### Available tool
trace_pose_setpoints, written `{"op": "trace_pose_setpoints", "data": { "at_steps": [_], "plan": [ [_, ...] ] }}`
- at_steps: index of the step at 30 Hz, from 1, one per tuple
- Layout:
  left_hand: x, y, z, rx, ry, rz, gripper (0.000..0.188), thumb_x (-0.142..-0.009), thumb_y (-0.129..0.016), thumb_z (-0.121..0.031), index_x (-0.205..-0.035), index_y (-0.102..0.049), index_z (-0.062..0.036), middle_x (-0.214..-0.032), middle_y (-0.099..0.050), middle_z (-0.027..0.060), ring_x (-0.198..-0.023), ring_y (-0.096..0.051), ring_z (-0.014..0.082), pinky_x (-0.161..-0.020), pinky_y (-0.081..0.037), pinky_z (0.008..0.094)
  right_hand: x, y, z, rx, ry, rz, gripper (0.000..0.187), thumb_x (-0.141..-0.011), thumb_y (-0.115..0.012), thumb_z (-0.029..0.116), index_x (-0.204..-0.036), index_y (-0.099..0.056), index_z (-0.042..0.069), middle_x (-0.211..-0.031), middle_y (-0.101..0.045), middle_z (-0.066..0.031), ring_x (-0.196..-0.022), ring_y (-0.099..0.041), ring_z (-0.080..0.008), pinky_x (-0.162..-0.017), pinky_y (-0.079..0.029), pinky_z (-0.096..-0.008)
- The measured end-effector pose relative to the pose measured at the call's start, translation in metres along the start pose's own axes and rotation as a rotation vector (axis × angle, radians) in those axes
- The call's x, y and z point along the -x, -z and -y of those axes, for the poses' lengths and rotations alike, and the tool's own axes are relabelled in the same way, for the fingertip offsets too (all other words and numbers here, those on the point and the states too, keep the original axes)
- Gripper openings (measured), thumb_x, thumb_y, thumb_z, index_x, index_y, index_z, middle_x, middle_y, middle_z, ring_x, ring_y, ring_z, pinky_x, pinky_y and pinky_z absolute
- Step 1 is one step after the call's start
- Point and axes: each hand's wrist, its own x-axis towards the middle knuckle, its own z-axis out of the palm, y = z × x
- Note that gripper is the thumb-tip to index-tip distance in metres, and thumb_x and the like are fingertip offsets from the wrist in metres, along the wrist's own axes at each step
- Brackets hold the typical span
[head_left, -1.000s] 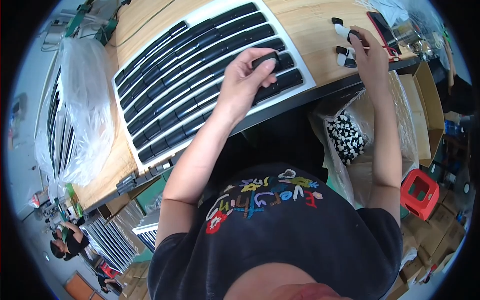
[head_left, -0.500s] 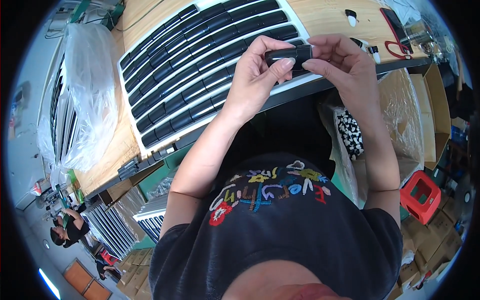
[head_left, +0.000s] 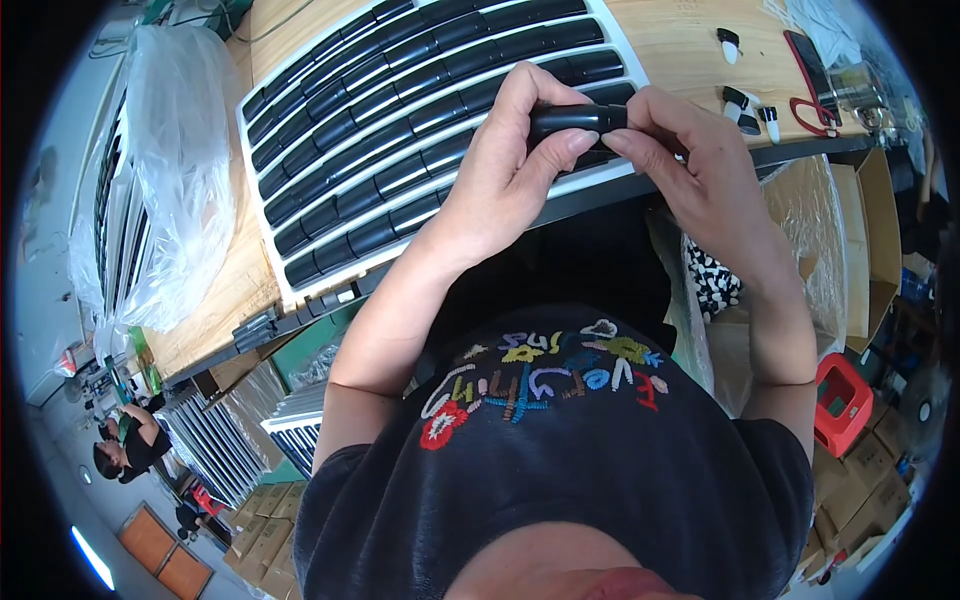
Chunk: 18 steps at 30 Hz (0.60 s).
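A glossy black cylinder [head_left: 566, 121] lies level between my two hands above the near right corner of a white tray [head_left: 640, 62]. My left hand [head_left: 505, 170] is closed round its left part, with the thumb along the near side. The thumb and fingers of my right hand [head_left: 695, 150] pinch its right end, where a seam shows near the tip. My right fingers partly hide that end. Rows of similar black cylinders [head_left: 400, 172] fill the tray on the wooden table.
Small black-and-white pieces [head_left: 729, 46], a phone [head_left: 808, 68] and red-handled scissors [head_left: 812, 117] lie at right on the table. Below its edge, a clear-lined box [head_left: 815, 235] stands by many black-and-white pieces [head_left: 710, 280]. Plastic sheeting [head_left: 180, 180] covers stacked trays at left. A red stool [head_left: 842, 400] stands right.
My right fingers have closed more tightly on the cylinder's right end; they were more spread before. My left hand keeps its hold. The whole view has shifted slightly.
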Motion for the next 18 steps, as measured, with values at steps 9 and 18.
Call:
{"op": "trace_pose_setpoints", "data": {
  "at_steps": [9,18],
  "plan": [
    [-0.007,0.032,-0.005,-0.073,0.001,-0.033,0.019,-0.1,-0.057,-0.009,-0.114,-0.047,-0.0032,-0.098,-0.048,0.0031,-0.075,-0.044,0.0087,-0.069,-0.042,0.0232,-0.045,-0.014,-0.005,-0.309,0.064,0.149,0.023,-0.097,-0.062,0.011,-0.08,-0.047,0.004,-0.065,-0.042,0.0025,-0.06,-0.039,-0.0053,-0.054,-0.029,-0.0233],
    [-0.109,0.181,0.08,-1.339,-0.153,-0.214,0.025,-0.097,-0.056,-0.015,-0.12,-0.062,-0.0225,-0.11,-0.055,0.0129,-0.105,-0.054,0.0325,-0.088,-0.045,0.0459,-0.229,-0.01,-0.166,0.206,0.046,-0.055,0.029,-0.095,-0.059,0.024,-0.081,-0.061,-0.001,-0.076,-0.06,-0.0186,-0.072,-0.057,-0.0322,-0.07,-0.047,-0.041]
  ]
}}
